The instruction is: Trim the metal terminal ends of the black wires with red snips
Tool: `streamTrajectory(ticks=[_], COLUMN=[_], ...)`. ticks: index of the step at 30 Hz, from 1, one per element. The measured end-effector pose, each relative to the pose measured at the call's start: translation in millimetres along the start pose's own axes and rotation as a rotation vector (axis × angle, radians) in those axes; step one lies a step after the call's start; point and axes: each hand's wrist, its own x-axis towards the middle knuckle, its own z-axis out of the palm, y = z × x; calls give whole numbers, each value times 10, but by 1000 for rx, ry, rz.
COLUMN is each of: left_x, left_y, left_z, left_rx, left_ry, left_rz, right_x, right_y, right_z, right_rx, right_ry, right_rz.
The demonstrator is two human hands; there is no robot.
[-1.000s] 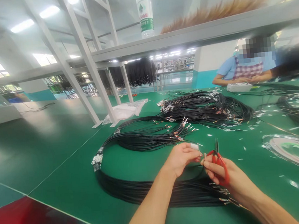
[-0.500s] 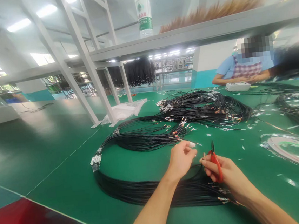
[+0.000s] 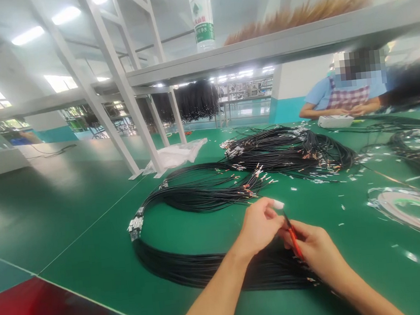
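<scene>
My right hand (image 3: 315, 244) is closed round red-handled snips (image 3: 294, 241), their dark blades pointing up toward my left fingers. My left hand (image 3: 263, 224) is pinched closed right beside the blades, a white cover on one fingertip. What sits between its fingers is hidden. Beneath both hands runs a bundle of black cables (image 3: 191, 269), curving left to a cluster of white tags (image 3: 135, 225). A second bundle of black cables (image 3: 199, 198) lies behind my left hand, its ends bare and coppery or white-tipped.
A large heap of black cables (image 3: 279, 148) lies farther back on the green table (image 3: 102, 237). White scraps and a spool (image 3: 393, 209) are at the right. Shelf posts (image 3: 131, 115) and a plastic bag (image 3: 176, 153) stand ahead. A person (image 3: 349, 97) sits across the table.
My hands have come together. The snips have turned and shifted left so their blades meet my left fingers. The cable end that showed in my right fingers is now hidden.
</scene>
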Motion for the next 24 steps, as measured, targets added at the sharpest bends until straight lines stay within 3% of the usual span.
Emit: streamTrajectory(ticks=[3, 6, 10, 16, 24], left_x=[19, 64, 86, 26, 50], left_y=[39, 12, -9, 47, -33], left_z=[-46, -100, -126, -130, -52], left_rx=[-154, -214, -273, -434, -452], left_ry=[44, 71, 79, -231, -126], left_rz=[-226, -288, -232, -123, -46], right_x=[0, 7, 26, 35, 44], right_y=[0, 61, 124, 77, 92], right_z=[7, 3, -17, -56, -79], right_rx=[-36, 24, 276, 392, 402], right_ry=[1, -8, -49, -123, -166], right_rz=[-55, -6, 137, 150, 156])
